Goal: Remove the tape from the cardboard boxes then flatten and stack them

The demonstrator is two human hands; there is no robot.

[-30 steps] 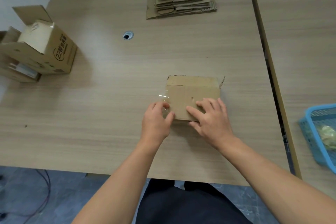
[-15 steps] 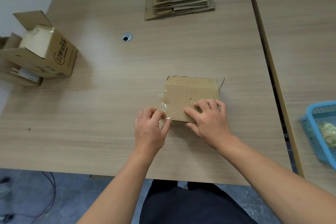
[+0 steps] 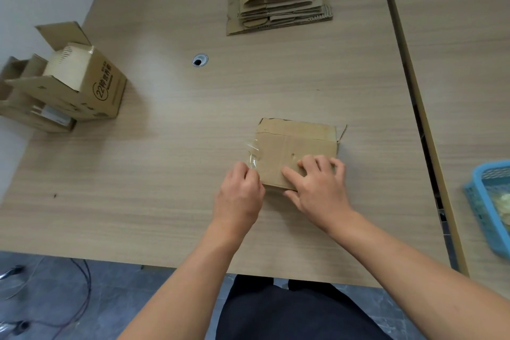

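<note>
A small flattened cardboard box point(image 3: 296, 143) lies on the wooden table point(image 3: 179, 174) in front of me. Clear tape point(image 3: 252, 156) curls off its left edge. My left hand point(image 3: 240, 196) pinches the lower end of that tape at the box's near left corner. My right hand point(image 3: 317, 185) lies flat on the box's near right part with fingers spread, pressing it down. A stack of flattened boxes point(image 3: 278, 0) sits at the far side of the table.
Open cardboard boxes point(image 3: 74, 83) stand at the table's left edge by the wall. A cable hole point(image 3: 199, 60) is in the tabletop. A blue basket point(image 3: 488, 204) sits on the adjoining table at right. Cables lie on the floor at lower left.
My left hand has drawn the tape leftward and toward me, so more of it stands free of the box edge. My right hand stays pressed on the box.
</note>
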